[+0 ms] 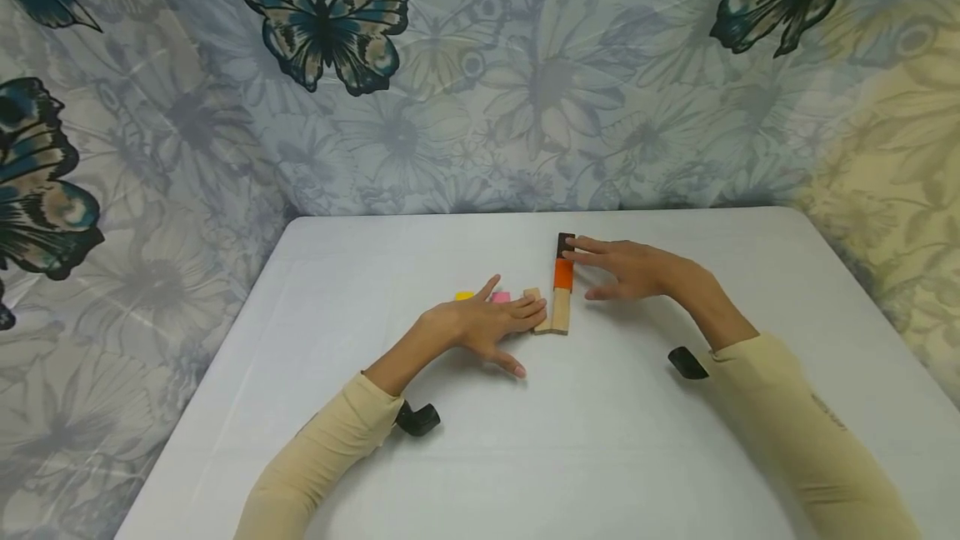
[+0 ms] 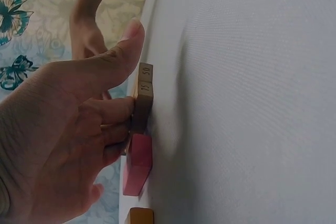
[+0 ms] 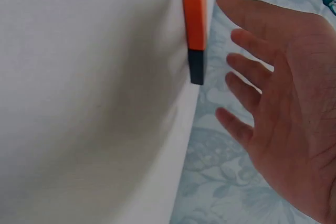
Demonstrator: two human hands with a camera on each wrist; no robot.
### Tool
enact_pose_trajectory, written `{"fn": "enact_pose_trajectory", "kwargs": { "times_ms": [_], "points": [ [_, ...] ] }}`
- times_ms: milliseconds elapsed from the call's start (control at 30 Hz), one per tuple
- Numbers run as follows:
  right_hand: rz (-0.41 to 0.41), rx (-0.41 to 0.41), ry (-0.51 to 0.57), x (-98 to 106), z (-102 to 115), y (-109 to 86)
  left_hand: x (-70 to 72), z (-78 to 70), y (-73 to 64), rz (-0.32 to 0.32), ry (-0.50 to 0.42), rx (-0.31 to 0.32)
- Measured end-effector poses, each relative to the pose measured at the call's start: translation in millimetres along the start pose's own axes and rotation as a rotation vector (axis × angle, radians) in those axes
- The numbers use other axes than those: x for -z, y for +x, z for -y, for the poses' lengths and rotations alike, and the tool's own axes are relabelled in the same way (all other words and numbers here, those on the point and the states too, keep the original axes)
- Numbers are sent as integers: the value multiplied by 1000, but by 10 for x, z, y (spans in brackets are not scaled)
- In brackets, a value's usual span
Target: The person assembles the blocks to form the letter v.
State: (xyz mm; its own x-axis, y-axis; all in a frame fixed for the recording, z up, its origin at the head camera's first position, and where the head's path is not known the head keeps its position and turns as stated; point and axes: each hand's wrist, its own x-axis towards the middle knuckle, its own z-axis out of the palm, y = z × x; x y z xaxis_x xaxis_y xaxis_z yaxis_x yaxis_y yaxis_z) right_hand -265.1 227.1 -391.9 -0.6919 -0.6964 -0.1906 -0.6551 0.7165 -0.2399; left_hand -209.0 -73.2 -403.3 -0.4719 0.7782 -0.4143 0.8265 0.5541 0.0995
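Head view: butterfly-print backdrop (image 1: 555, 107) behind white table (image 1: 600, 457). My left hand (image 1: 491, 327): spread wide, straight fingertips on left wooden block (image 1: 542, 327). My right hand (image 1: 630, 267): also wide, fingers extended just beside black block (image 1: 566, 246). Right wooden block (image 1: 560, 311) lies alongside the left one, near ends level; orange block (image 1: 563, 274) next, then black, end to end, running away from me. Pink block (image 1: 501, 297) and yellow block (image 1: 464, 296): table, partly hidden behind my left hand.

Head view looks forward, down; closer wrist views share its table (image 1: 570, 448).
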Motion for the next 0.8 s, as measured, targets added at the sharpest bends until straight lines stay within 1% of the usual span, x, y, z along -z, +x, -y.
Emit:
{"fn": "enact_pose_trajectory", "kwargs": {
  "times_ms": [100,300,600,800],
  "points": [
    [2,-4,16,-69,7,-16,-7,9,-10,-1,2,4],
    [-19,39,18,-161,9,28,-8,4,-22,-1,-16,-1],
    [-21,31,45,-218,-3,11,-2,-14,-18,3,-8,4],
    [-56,44,48,-243,-22,25,13,-22,-6,15,-3,20]
  ]
}}
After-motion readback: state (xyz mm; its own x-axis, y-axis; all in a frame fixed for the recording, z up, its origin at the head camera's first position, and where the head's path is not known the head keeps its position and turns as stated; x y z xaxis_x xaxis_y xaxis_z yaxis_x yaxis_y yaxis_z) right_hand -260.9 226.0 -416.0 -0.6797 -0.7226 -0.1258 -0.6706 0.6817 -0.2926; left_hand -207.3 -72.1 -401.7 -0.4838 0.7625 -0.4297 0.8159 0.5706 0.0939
